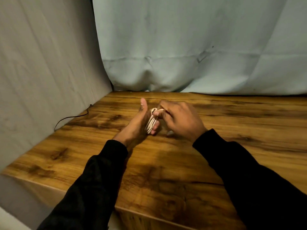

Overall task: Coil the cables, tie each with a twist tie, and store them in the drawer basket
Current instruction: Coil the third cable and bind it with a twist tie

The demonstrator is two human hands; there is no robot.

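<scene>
White cable (151, 121), bundled, sits gripped in the left hand (137, 123) near the worktop's (166, 163) far edge; the right hand (180, 119) pinches its top. Wrap snugly, loops aligned.

table (182, 163): wood-grain top, smooth, faint sheen
backdrop (191, 39): pale blue cloth, matt, creased
side drape (41, 63): grey cloth, matt
sleeves (93, 176): black fabric, matt
coiled cable (151, 121): white, probably plastic-sheathed; blurred

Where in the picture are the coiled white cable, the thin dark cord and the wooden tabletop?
coiled white cable (150, 122): head view, middle of the bundle.
thin dark cord (71, 117): head view, its middle stretch.
wooden tabletop (166, 163): head view, bare surface.
</scene>
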